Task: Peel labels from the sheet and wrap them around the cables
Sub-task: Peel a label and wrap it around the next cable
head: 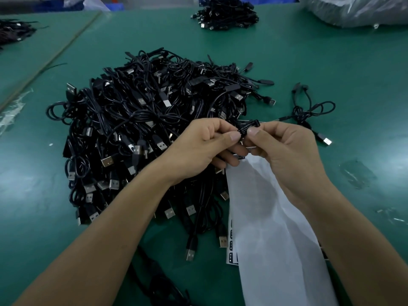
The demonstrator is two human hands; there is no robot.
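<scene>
The left hand (212, 144) and right hand (284, 151) both pinch a black label (248, 127) above the white sheet (271, 217), beside heaped cables (150, 129) on the green desk (331, 62). A second heap (225, 14) and a plastic bag (353, 9) lie behind.

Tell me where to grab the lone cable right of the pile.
Pinch the cable at its bunched middle, from above: loops and both ends fan out from that point, with bare mat around it, so one pinch there likely lifts it whole.
</scene>
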